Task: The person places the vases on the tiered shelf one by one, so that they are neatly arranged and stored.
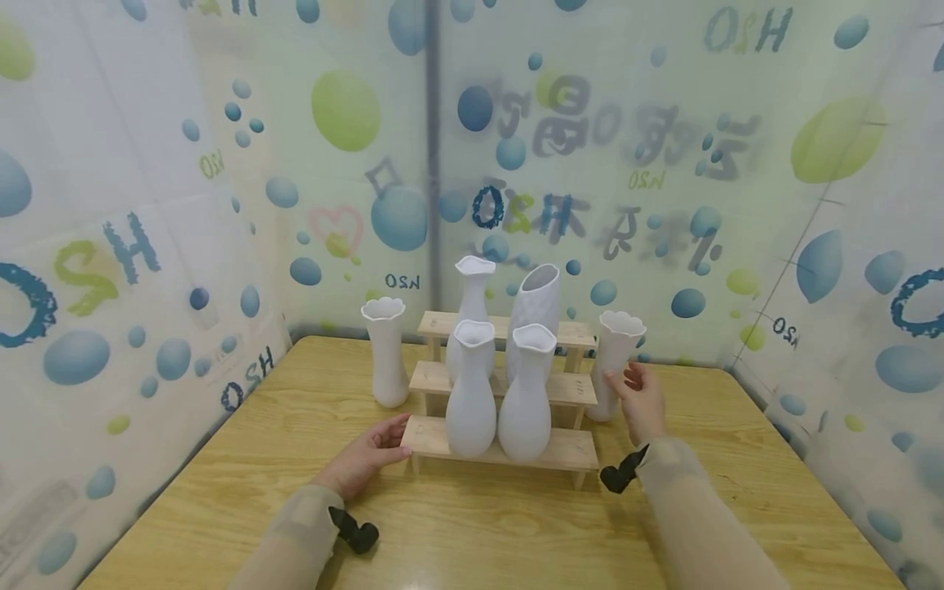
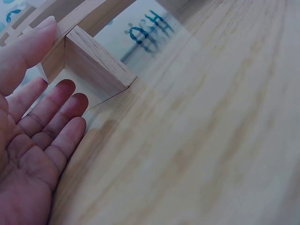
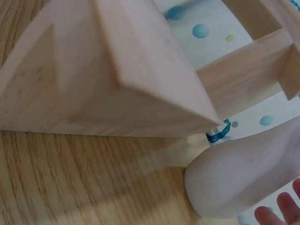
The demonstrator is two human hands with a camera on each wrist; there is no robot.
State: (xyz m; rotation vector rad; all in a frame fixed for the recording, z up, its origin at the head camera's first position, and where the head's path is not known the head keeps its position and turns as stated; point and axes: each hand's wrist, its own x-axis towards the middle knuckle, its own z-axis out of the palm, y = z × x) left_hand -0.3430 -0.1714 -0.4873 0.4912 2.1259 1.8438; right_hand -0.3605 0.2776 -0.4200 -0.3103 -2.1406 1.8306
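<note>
My left hand [image 1: 372, 453] holds the left end of the lowest step of a three-tier wooden stand [image 1: 574, 447]. Its thumb lies at the front edge with the index finger behind; the other fingers [image 2: 70, 105] reach out loosely near the tabletop. My right hand [image 1: 643, 400] is at a white vase with a scalloped rim [image 1: 618, 340], upright beside the stand's right side. The thumb overlaps the vase's front. In the right wrist view, fingertips [image 3: 287, 206] show beside the vase [image 3: 234, 180], not wrapped round it.
Two white bulb-shaped vases [image 1: 472, 414] stand on the lowest step. Behind them are a tall wavy-rimmed vase [image 1: 474, 299] and a slant-topped vase [image 1: 534, 303]. Left of the stand is another scalloped vase [image 1: 387, 360]. Patterned curtains [image 1: 354, 180] surround the wooden table [image 1: 472, 545].
</note>
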